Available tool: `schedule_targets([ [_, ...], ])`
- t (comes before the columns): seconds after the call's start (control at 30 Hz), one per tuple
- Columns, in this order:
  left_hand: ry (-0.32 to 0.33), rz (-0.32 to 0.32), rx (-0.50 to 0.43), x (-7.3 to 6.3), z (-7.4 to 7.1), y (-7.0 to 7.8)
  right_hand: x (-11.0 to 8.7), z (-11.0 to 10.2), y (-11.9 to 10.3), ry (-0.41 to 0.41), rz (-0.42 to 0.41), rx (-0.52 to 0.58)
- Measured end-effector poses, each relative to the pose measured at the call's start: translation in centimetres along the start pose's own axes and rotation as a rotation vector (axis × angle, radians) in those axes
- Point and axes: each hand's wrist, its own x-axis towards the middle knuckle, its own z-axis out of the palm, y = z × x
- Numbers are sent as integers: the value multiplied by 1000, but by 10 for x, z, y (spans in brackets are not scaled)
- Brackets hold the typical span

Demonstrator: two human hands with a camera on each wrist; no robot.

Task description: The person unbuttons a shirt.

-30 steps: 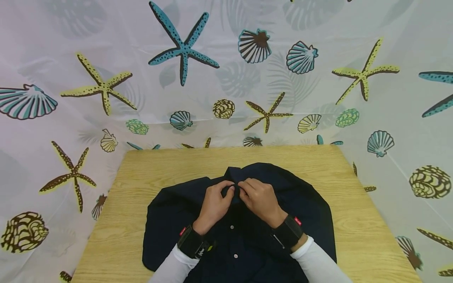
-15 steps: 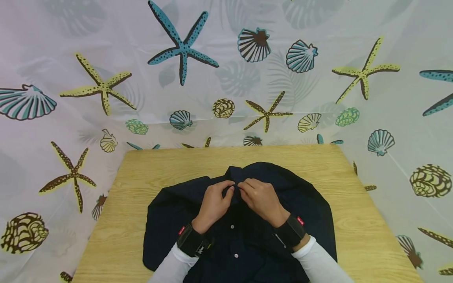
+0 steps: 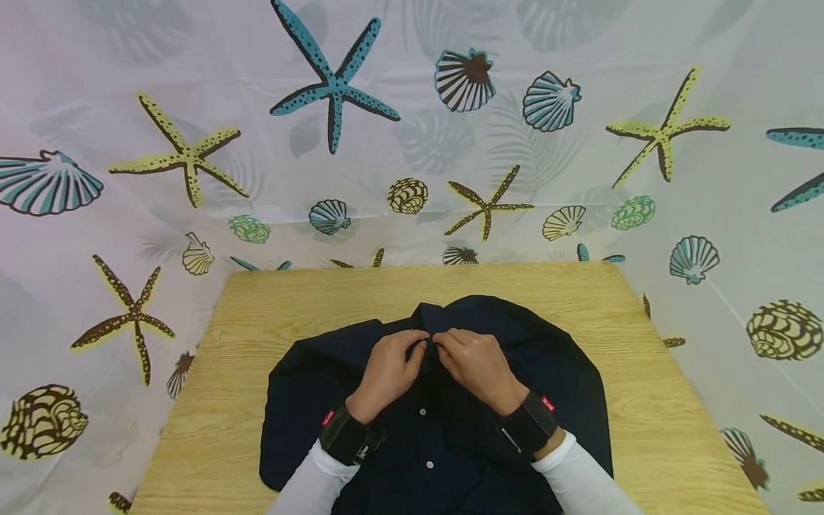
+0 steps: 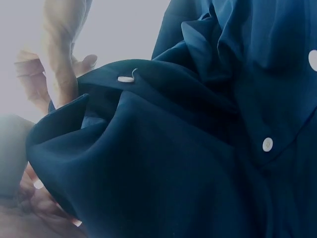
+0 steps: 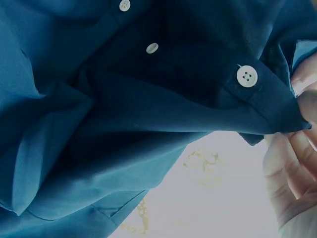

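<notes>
A dark navy button-up shirt lies spread over the wooden table. My left hand pinches the fabric near the collar between thumb and forefinger. Close beside it, my right hand pinches the other front edge; the two sets of fingertips almost meet. In the right wrist view, a white button sits near the shirt corner where fingers grip the cloth. The left wrist view has a white button with a loose thread on the raised front. The buttonhole cannot be made out.
Two lower white buttons run down the shirt front, one of them a pale button. Wooden tabletop shows around the shirt. A white curtain printed with starfish and shells hangs behind and at both sides.
Both hands stay at the collar, with only slight shifts of the fingers and wrists. The shirt lies practically as before.
</notes>
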Motion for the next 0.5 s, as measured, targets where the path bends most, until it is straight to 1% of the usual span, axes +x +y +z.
schedule_targets([
  [0.1,-5,22,5,0,-1,-1,-2,1,0,-1,1,18],
  [0.13,-16,23,-9,0,0,-2,-2,1,0,-2,2,23],
  [0.2,-54,11,-73,0,1,-1,-2,1,0,1,4,27],
  [0.27,-100,-16,-151,-1,4,0,0,0,0,4,10,24],
  [0.33,-138,-58,-230,-1,7,3,2,0,0,4,22,25],
  [0.4,-145,-92,-263,-1,10,5,3,1,1,1,31,24],
  [0.5,-122,-117,-266,-1,10,7,4,1,1,6,45,28],
])
